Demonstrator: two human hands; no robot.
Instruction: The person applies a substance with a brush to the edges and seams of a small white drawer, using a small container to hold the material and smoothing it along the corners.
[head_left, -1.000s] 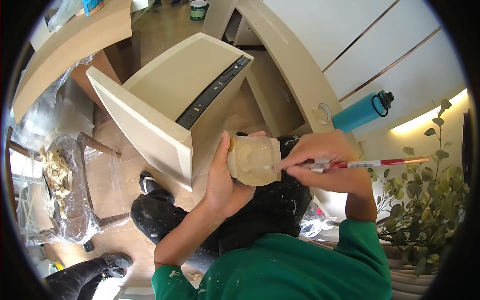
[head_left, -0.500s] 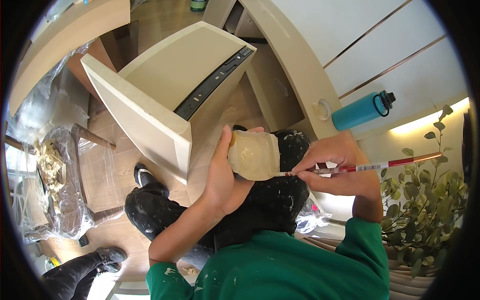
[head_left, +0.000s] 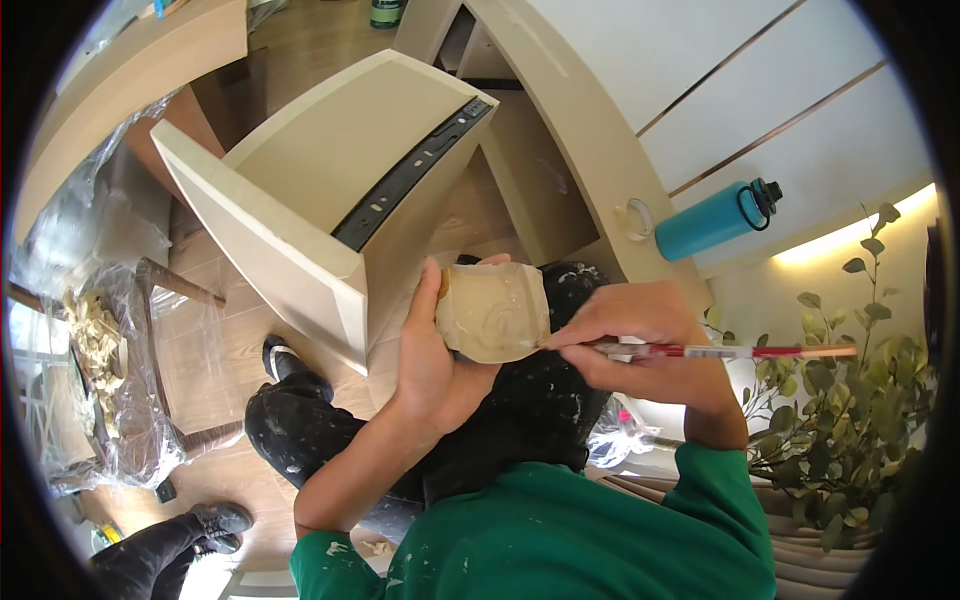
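Observation:
My left hand cradles a shallow, squarish plastic container from its left side and below. Pale, creamy liquid lies inside it, with a curved streak on its surface. In my right hand is a slim paintbrush with a red handle and a copper-coloured end, pinched low near the bristles. The brush tip is at the container's lower right edge; the bristles are mostly hidden by my fingers and the rim. Both hands are above my paint-spattered black trousers.
A cream drawer with a black slide rail stands ahead on the wood floor. A blue bottle and a tape roll rest on the ledge. A leafy plant is at right, a plastic-wrapped chair at left. Another person's legs show lower left.
The brush has swung to lie more level, its tip still by the container's edge. A curved streak now shows in the liquid. The whole view has shifted slightly.

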